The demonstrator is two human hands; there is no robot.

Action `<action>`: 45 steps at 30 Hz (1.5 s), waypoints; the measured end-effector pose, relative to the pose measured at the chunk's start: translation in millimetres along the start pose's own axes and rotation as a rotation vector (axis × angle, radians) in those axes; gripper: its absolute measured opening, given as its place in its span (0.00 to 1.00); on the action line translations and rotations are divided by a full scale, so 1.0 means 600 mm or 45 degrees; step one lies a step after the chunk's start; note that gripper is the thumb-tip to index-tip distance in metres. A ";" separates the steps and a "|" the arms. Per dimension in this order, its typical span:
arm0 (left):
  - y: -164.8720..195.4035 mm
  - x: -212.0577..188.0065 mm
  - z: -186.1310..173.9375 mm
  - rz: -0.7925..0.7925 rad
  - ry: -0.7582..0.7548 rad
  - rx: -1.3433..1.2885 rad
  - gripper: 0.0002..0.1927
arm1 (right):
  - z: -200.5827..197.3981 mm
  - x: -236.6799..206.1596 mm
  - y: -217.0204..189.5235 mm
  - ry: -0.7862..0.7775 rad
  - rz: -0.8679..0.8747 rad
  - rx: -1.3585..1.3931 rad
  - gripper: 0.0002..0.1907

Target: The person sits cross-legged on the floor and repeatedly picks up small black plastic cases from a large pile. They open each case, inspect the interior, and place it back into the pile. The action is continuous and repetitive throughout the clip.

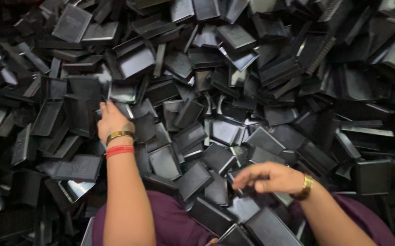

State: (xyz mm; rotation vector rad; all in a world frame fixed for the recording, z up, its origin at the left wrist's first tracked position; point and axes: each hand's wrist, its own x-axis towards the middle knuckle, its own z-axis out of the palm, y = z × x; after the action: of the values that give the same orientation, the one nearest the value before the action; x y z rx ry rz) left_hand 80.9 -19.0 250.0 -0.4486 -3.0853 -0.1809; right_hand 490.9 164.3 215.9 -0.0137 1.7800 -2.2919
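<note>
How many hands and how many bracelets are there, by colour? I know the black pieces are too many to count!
Hands: 2, the left hand and the right hand
Gold bangle on left wrist: 1
Red bands on left wrist: 1 cluster
Gold watch band on right wrist: 1
Total: 5
Black plastic pieces: too many to count.

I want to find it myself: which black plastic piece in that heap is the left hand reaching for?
Start from the huge heap of glossy black plastic tray-shaped pieces that fills the view. Follow the left hand, the one with a gold bangle and red thread band, to its fingertips. They touch a shallow black rectangular tray, picked out from its dull neighbours by the pale glare on its flat bottom.
</note>
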 end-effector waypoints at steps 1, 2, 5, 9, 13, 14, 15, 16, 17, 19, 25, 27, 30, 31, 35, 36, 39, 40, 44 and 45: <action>0.002 0.005 0.003 -0.018 -0.038 0.032 0.33 | -0.005 0.000 0.000 0.086 -0.017 0.060 0.30; 0.008 0.003 0.003 -0.037 -0.074 0.067 0.32 | -0.009 -0.003 0.003 0.170 -0.037 0.121 0.30; 0.037 -0.021 -0.026 -0.081 -0.305 0.104 0.40 | -0.022 -0.017 0.014 0.424 -0.007 0.110 0.26; 0.065 -0.089 -0.046 0.256 -0.222 0.027 0.44 | -0.039 -0.012 0.040 0.856 0.009 0.219 0.20; 0.101 -0.124 0.025 0.703 -0.419 -0.630 0.43 | -0.049 0.003 0.060 1.044 -0.003 0.192 0.17; 0.115 -0.125 0.053 0.783 -0.381 -0.755 0.43 | -0.048 0.006 0.062 1.048 0.008 0.169 0.16; 0.130 -0.123 0.079 0.855 -0.349 -0.707 0.44 | -0.047 0.009 0.063 1.051 0.044 0.147 0.16; 0.145 -0.118 0.099 0.925 -0.318 -0.658 0.45 | -0.045 0.011 0.063 1.052 0.082 0.126 0.16; 0.156 -0.115 0.111 0.996 -0.287 -0.605 0.46 | -0.043 0.012 0.061 1.052 0.118 0.107 0.16; 0.170 -0.121 0.111 0.831 -0.409 -0.483 0.44 | -0.039 0.016 0.056 1.047 0.101 0.108 0.16; 0.194 -0.251 0.006 1.056 -0.594 -0.971 0.36 | -0.024 0.007 0.057 0.965 -0.384 -0.089 0.41; 0.197 -0.304 -0.013 0.853 -1.351 -1.596 0.35 | -0.017 0.006 0.070 0.927 -0.424 -0.123 0.44; 0.198 -0.321 -0.016 0.520 -1.997 -2.120 0.33 | -0.007 0.002 0.088 0.877 -0.318 0.257 0.35; 0.198 -0.319 -0.011 0.427 -2.130 -2.229 0.33 | -0.004 0.001 0.090 0.827 -0.335 0.446 0.35; 0.199 -0.318 0.010 -0.232 -2.401 -2.826 0.33 | 0.000 0.000 0.079 0.523 -0.394 1.076 0.33; 0.199 -0.318 0.014 -0.183 -2.350 -2.859 0.32 | 0.000 0.002 0.073 0.637 -0.399 1.024 0.33; 0.200 -0.317 0.022 0.036 -1.938 -2.676 0.31 | -0.005 0.008 0.052 0.916 -0.440 0.832 0.33; 0.201 -0.318 0.023 0.108 -1.766 -2.554 0.32 | -0.005 0.006 0.045 0.971 -0.473 0.750 0.33; 0.210 -0.336 0.026 0.377 -1.466 -2.189 0.53 | 0.002 0.003 0.026 1.019 -0.490 0.249 0.34; 0.212 -0.343 0.027 0.367 -1.481 -2.181 0.57 | 0.006 0.005 0.023 1.038 -0.471 0.109 0.34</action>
State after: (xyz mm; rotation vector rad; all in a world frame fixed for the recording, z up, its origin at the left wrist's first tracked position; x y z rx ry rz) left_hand 314.7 45.9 240.7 -1.1821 -2.3282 -3.4718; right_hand 491.3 157.3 203.0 0.7709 2.1581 -2.8964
